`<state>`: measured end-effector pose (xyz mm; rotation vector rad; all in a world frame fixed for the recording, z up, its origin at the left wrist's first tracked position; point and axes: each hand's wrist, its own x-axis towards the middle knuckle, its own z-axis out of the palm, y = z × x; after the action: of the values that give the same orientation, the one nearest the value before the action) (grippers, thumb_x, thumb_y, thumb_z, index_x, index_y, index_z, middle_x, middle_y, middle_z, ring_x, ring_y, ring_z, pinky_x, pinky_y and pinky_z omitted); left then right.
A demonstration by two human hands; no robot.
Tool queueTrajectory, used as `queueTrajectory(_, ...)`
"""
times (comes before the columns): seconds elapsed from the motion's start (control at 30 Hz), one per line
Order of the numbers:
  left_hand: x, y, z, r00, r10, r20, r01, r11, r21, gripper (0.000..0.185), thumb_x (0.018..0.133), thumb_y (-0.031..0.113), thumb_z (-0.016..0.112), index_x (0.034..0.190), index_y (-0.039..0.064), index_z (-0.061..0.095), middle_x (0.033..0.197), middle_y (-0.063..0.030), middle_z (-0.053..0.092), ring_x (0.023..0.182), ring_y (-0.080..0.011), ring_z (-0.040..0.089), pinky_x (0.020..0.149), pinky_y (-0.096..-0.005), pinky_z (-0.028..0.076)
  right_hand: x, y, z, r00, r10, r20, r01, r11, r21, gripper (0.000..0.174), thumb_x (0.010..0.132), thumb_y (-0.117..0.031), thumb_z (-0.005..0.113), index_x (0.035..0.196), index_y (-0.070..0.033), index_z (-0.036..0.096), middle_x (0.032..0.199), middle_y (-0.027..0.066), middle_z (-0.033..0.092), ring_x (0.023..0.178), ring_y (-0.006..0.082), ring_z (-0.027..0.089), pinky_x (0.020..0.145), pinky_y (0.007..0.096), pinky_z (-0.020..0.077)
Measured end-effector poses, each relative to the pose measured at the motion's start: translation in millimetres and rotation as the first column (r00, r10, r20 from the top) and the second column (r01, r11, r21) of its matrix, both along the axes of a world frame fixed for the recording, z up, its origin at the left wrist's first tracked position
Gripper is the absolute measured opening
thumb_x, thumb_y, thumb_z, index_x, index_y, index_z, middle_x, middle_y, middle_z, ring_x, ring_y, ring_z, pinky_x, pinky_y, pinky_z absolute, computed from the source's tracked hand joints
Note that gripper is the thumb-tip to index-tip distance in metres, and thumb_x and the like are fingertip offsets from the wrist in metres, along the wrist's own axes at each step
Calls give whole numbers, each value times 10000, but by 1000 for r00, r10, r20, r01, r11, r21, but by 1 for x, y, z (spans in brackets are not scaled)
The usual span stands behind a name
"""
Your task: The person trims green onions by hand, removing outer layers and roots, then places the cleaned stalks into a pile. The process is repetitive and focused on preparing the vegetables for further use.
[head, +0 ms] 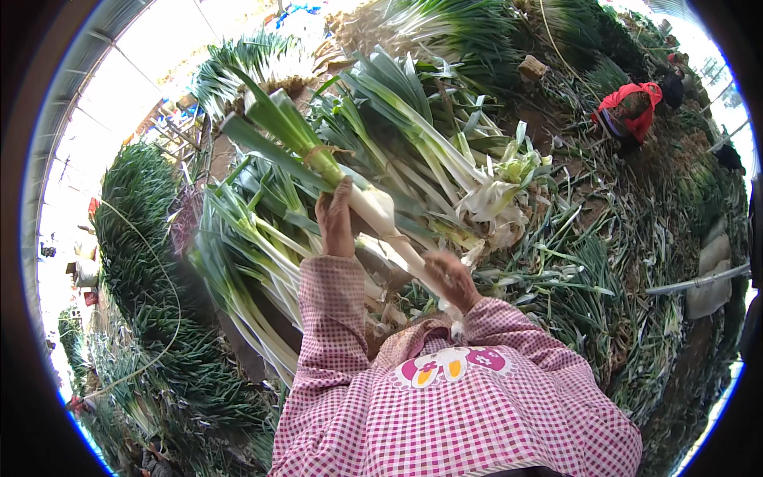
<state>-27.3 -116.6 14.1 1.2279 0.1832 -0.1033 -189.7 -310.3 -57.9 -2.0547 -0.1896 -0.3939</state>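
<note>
My left hand (337,220) is closed around the stem of a large leek (374,210), just below where its green leaves fan out to the upper left. A loose outer layer bulges on the white stem between my hands. My right hand (451,277) is at the lower, white end, blurred, with its fingers against the stem; its exact hold is unclear. Under and beyond the held leek lie loose leeks (411,128) with peeled, pale root ends. More leeks (262,238) lie left of my left forearm.
Dense rows of green leeks (149,250) stand at the left, with bundles (465,36) at the top. Leaf scraps (578,274) litter the ground at right. A person in a red head covering (638,113) is at the upper right. A pale pole (697,280) juts in at right.
</note>
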Motion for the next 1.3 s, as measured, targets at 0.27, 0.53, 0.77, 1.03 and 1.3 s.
queueTrajectory(0.27,-28,-45,33,956,9,292,-26,998,53,341,942,261,690,1187,38,612,1002,-24,645,881,-123,569,796,-273,469,93,12,74,950,256,-180,-188,926,328,529,965,-458,584,1319,-68,545,1194,190,641,1138,275,613,935,385,493)
queueTrajectory(0.53,15,61,11,907,321,272,-311,947,-80,354,985,356,577,1119,28,583,927,-82,607,780,-189,597,708,-342,531,-32,-54,-47,978,79,-195,-102,989,-110,110,935,-146,642,946,-38,663,727,109,622,637,227,605,611,369,487)
queueTrajectory(0.77,36,128,-48,910,401,-108,-415,869,-267,396,975,392,618,1210,77,573,1009,-82,590,915,-199,577,826,-350,505,-134,-203,-81,553,-659,-511,266,720,-641,466,835,-194,718,1262,-56,591,1193,168,602,1113,362,583,992,443,446)
queueTrajectory(1.03,6,43,-67,913,386,-134,-395,917,-51,513,918,420,703,1300,134,515,1058,-39,578,944,-168,563,831,-342,505,56,-20,23,887,152,-436,-16,954,299,411,957,-196,653,1302,-6,536,1226,199,610,1119,292,605,1006,385,504)
queueTrajectory(1.3,-11,3,-61,946,318,-61,-310,944,117,374,956,350,669,1201,83,578,956,-25,619,807,-159,591,715,-314,513,151,81,21,849,211,-484,72,862,502,412,1028,-363,510,1197,12,532,1116,210,600,1075,270,581,905,384,478)
